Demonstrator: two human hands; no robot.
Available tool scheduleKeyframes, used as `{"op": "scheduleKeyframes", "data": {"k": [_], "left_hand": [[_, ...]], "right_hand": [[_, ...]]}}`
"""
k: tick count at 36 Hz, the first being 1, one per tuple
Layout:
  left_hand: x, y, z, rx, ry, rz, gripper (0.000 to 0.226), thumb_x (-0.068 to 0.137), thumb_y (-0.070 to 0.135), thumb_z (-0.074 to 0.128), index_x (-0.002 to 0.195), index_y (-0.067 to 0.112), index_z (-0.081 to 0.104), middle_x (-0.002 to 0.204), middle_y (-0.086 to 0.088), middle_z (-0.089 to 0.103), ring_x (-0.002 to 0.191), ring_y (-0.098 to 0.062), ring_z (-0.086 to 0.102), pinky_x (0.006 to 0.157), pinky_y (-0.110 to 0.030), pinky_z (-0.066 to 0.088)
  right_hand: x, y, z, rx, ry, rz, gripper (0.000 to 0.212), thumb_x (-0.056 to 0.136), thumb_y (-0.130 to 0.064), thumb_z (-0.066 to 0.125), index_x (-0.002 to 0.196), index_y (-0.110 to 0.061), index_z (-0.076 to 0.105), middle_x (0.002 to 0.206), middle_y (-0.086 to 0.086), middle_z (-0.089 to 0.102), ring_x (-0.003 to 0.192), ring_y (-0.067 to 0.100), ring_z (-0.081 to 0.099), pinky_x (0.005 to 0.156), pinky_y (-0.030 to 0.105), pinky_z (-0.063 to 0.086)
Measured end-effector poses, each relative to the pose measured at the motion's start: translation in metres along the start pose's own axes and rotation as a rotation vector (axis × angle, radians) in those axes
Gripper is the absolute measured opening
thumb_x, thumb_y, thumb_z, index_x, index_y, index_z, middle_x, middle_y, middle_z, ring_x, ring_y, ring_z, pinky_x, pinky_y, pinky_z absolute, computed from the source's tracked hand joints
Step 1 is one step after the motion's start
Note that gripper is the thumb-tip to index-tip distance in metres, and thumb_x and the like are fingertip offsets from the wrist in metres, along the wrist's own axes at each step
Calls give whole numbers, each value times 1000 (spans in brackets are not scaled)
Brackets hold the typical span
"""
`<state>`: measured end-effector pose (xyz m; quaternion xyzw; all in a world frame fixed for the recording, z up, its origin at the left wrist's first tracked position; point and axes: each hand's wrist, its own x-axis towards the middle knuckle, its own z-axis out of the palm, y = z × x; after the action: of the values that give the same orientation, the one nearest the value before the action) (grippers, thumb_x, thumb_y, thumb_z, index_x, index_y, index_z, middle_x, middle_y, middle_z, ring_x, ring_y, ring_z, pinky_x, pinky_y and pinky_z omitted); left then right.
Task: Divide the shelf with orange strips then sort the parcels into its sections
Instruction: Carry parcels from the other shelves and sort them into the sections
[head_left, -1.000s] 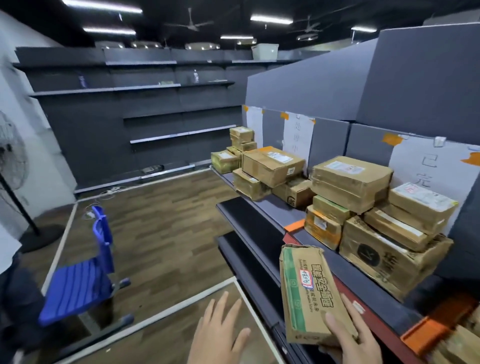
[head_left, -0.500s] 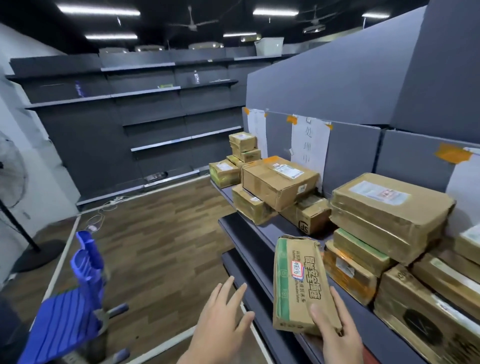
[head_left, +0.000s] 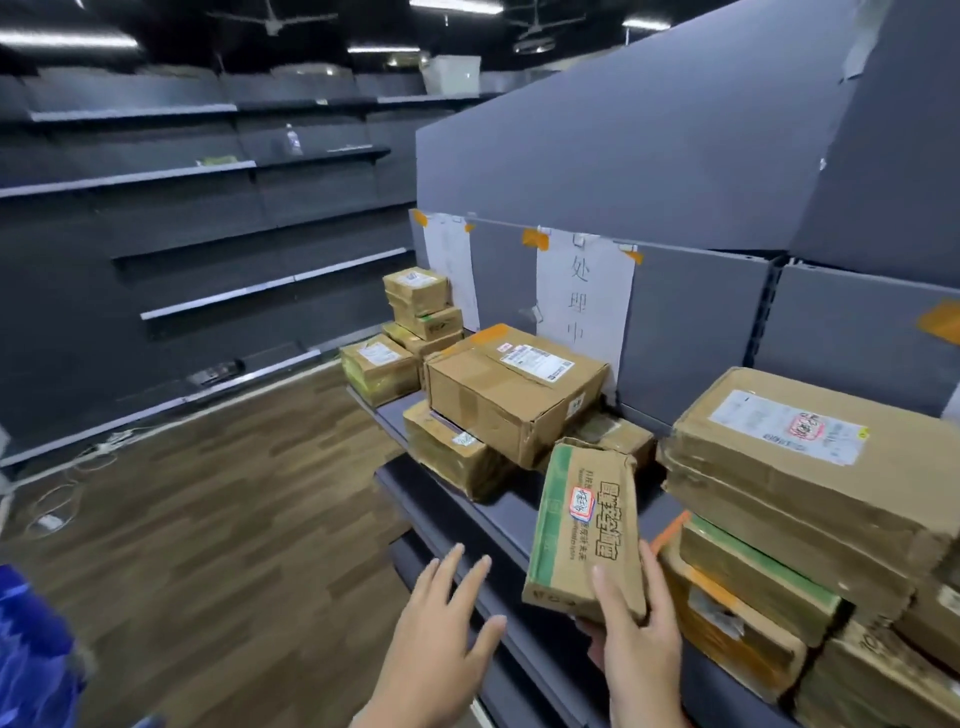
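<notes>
My right hand (head_left: 636, 639) grips the near end of a flat cardboard parcel with a green edge (head_left: 584, 525), held tilted over the grey shelf (head_left: 524, 519). My left hand (head_left: 441, 634) hovers empty beside it with spread fingers, over the shelf's front edge. An orange strip (head_left: 667, 530) lies across the shelf just right of the held parcel, partly hidden by a stack of parcels (head_left: 800, 478). A middle group with a large brown box (head_left: 511, 389) sits beyond the parcel. A far group of small boxes (head_left: 415, 312) stands at the shelf's end.
Paper signs (head_left: 582, 291) taped with orange tape hang on the shelf's back panel. A wood floor (head_left: 208, 519) opens to the left, with cables near the far wall shelving (head_left: 208, 208). Part of a blue chair (head_left: 31, 649) shows at the lower left.
My view has swung left and closer along the shelf. The held parcel has moved left past the right stack toward the middle group. My left hand has risen beside it.
</notes>
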<state>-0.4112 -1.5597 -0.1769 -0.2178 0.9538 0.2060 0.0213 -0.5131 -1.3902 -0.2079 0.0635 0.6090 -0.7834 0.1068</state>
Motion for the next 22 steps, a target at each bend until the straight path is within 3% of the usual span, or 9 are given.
{"op": "scheduleKeyframes", "data": {"k": [2,4,6,10,13,16,17,19,22], "left_hand": [[28,-10,-7,10,-13,42,66,100,64,33,158,44,8,167,17,-6,155,-16,-5,125,-35,12],[53,-19,-16,14,-47,77,67,100,64,33,158,44,7,167,17,-6,155,-17,-6,125,-36,12],[77,-29,-26,14,-76,116,67,101,64,32,158,43,5,167,17,-6,155,-19,-6,125,-37,10],[120,-48,-41,51,-132,200,67,101,64,31,159,42,4,167,16,-4,155,-19,-5,125,-37,13],[148,-57,-47,56,-186,275,67,101,62,33,159,41,6,167,16,-3,155,-18,-4,125,-36,12],[173,-68,-46,49,-212,329,68,101,61,36,159,41,8,168,14,0,155,-18,-2,125,-35,12],[179,-71,-44,42,-219,343,68,101,61,37,159,41,9,168,14,1,155,-18,-1,125,-35,13],[191,-75,-39,33,-231,377,68,101,61,38,159,40,10,168,14,1,155,-18,-1,125,-35,12],[205,-76,-37,37,-242,442,68,101,59,39,159,38,11,167,14,1,154,-16,1,125,-32,13]], "right_hand": [[16,4,16,22,42,-22,60,86,-24,80,134,-52,56,134,-10,64,115,16,67,83,40,61],[27,5,33,20,79,-46,53,86,-29,80,122,-61,58,140,-11,61,120,13,64,99,44,56],[38,6,50,23,135,-52,50,84,-34,81,115,-66,59,148,-10,53,125,14,60,105,45,52],[66,12,75,-39,289,-59,55,67,-63,84,115,-70,57,149,-10,51,129,18,58,105,52,52],[92,17,85,-40,367,-48,52,71,-62,82,115,-68,55,135,-14,62,110,17,70,92,53,59],[114,20,93,-79,421,-64,73,54,-89,72,121,-73,48,127,-23,65,94,13,75,96,57,54],[119,19,96,-70,423,-66,71,58,-85,74,123,-71,49,127,-23,66,86,11,77,98,58,52],[127,13,106,-34,426,-51,61,82,-54,78,136,-56,49,128,-17,66,72,6,75,97,59,54],[144,6,115,-13,437,-56,63,94,-29,72,150,-34,44,128,-9,64,72,8,74,89,56,59]]}}
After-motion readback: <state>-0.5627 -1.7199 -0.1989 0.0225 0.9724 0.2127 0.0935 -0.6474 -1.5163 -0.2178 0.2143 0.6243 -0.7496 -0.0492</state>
